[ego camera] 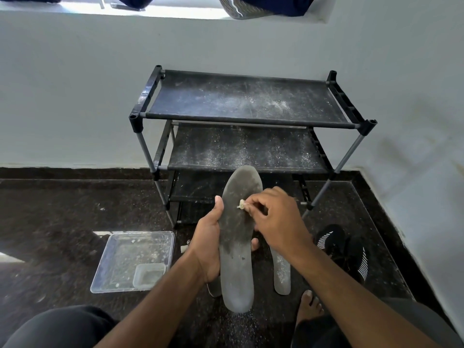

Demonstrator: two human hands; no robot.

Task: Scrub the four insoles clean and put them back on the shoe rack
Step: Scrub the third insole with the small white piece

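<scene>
Gripping the insole from beneath, the left hand wraps its edge, thumb on top. The right hand pinches a scrubber against the insole's upper half.

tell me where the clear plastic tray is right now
In the head view, the clear plastic tray sits on the dark floor, lower left, in front of the shoe rack and beside the left hand.

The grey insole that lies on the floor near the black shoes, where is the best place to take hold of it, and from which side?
Probably at its near end, from above and from the person's side. The insole on the floor lies flat; its far part is hidden under the right hand, and the black shoes stand on its right, so the rounded near end is freest. Pinch that edge and lift.
</scene>
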